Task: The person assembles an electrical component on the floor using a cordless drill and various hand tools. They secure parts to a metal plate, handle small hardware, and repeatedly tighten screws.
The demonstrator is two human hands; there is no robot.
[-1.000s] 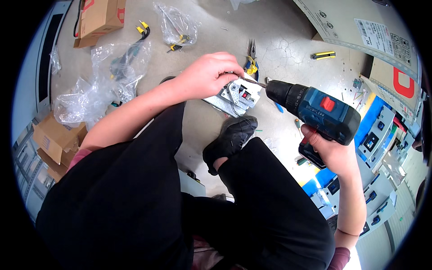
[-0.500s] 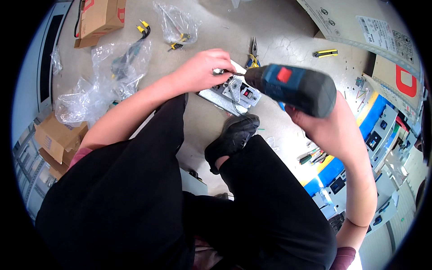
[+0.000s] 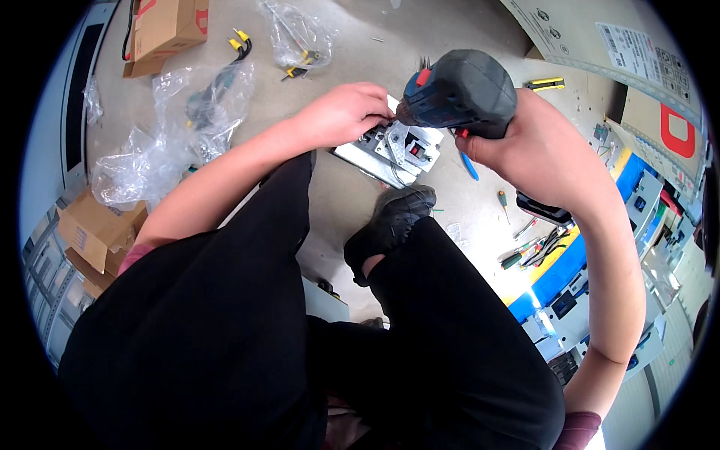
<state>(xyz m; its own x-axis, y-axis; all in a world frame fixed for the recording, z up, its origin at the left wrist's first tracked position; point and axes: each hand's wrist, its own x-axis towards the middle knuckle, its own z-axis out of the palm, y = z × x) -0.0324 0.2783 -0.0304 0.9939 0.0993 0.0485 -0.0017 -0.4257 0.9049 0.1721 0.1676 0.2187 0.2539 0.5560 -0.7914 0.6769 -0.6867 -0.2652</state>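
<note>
My right hand [image 3: 544,146] grips a dark blue and black cordless drill [image 3: 461,90] with a red switch. Its front end points left and down at a metal assembly [image 3: 405,150] on the floor. This silver plate carries a bracket, dark parts and a small red piece. At the plate's upper left, the fingers of my left hand [image 3: 349,112] are closed together close to the drill's nose. Whatever they pinch is hidden, as is the drill's tip. My shoe [image 3: 390,225] stands against the plate's near edge.
Clear plastic bags [image 3: 142,161] and a cardboard box [image 3: 169,34] lie left. A yellow utility knife [image 3: 545,84], a screwdriver [image 3: 504,206] and several hand tools [image 3: 525,251] lie right, near a blue-yellow strip. Pliers [image 3: 424,61] show behind the drill. A large carton [image 3: 622,45] stands far right.
My right hand has brought the drill up and left, tilting it more upright over the plate. My left hand stays at the plate; the bit visible before is now hidden.
</note>
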